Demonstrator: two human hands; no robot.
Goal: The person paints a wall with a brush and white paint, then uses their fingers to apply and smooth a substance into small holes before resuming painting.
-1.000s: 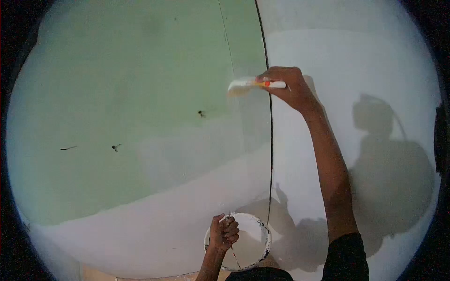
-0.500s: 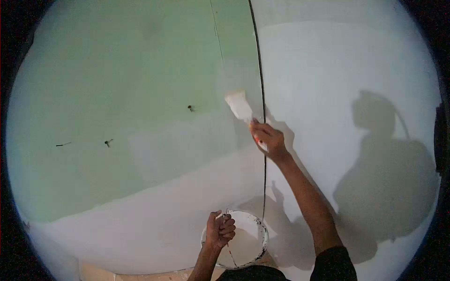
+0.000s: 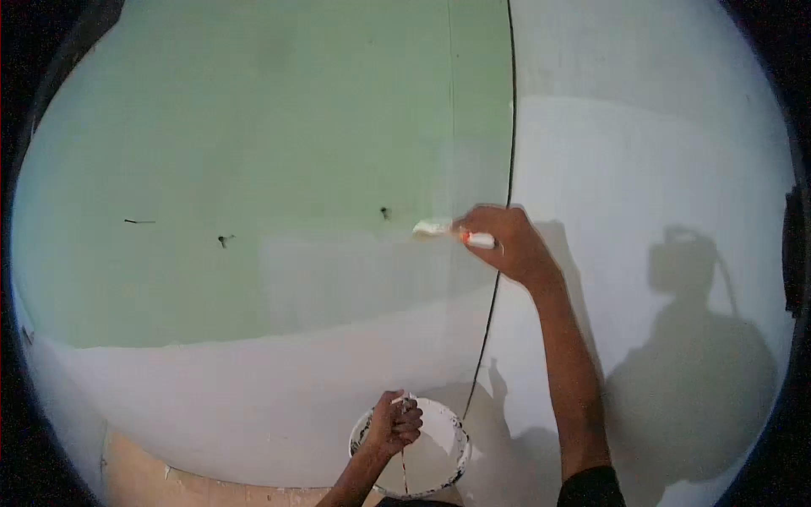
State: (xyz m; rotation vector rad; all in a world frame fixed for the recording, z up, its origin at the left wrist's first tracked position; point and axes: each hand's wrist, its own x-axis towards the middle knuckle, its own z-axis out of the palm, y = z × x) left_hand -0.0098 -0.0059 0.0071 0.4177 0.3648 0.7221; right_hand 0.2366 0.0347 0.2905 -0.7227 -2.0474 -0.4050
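Observation:
My right hand (image 3: pixel 507 241) is closed round the handle of a paintbrush (image 3: pixel 432 229). The brush points left, its pale bristles at the green part of the wall (image 3: pixel 321 118), close to a whitish painted patch (image 3: pixel 338 275). Low in the view, my left hand (image 3: pixel 396 424) is a fist round the handle of a white paint bucket (image 3: pixel 460 460). Dark smears mark the bucket's rim, and pale paint shows inside it.
Screws or nails stick out of the green wall: one (image 3: pixel 384 212) left of the brush, another (image 3: pixel 224 241) farther left. A dark line (image 3: pixel 511 93) runs down the wall corner. A white wall (image 3: pixel 625 169) with my shadow is at right. Tan floor (image 3: pixel 144 469) shows below.
My right hand has turned the brush from slanting up-left to nearly level, and its bristles are lower on the wall. The view has shifted. My left hand keeps hold of the bucket handle.

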